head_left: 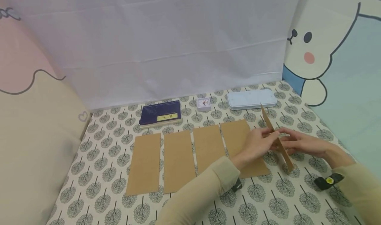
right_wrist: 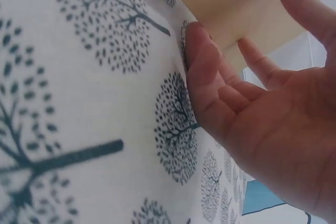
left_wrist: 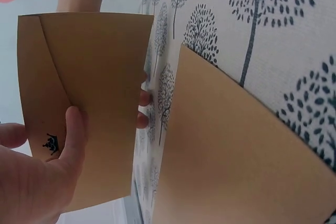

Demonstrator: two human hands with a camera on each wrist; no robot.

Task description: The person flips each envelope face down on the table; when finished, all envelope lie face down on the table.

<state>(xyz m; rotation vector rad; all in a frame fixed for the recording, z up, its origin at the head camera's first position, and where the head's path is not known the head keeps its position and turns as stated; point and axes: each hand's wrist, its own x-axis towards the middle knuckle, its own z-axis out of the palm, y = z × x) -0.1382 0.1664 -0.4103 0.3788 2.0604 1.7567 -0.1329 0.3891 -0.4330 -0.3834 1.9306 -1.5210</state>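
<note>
A brown kraft envelope (head_left: 278,142) stands on edge, tilted, between both hands at the right end of a row. In the left wrist view its face shows a slanted flap and a small black crown print. My left hand (head_left: 258,143) grips it, the thumb (left_wrist: 76,129) lying along the flap side. My right hand (head_left: 309,143) holds it from the other side; in the right wrist view two fingertips touch the plain face and other fingers curl by the lower edge. Several more brown envelopes (head_left: 144,165) lie flat side by side to the left, the nearest partly behind my left hand.
Behind the row are a dark blue book (head_left: 157,112), a small lilac clock (head_left: 203,104) and a pale blue tin case (head_left: 251,98). A tree-patterned cloth (head_left: 104,178) covers the table. White fabric (head_left: 178,46) hangs at the back, with printed fabric at both sides.
</note>
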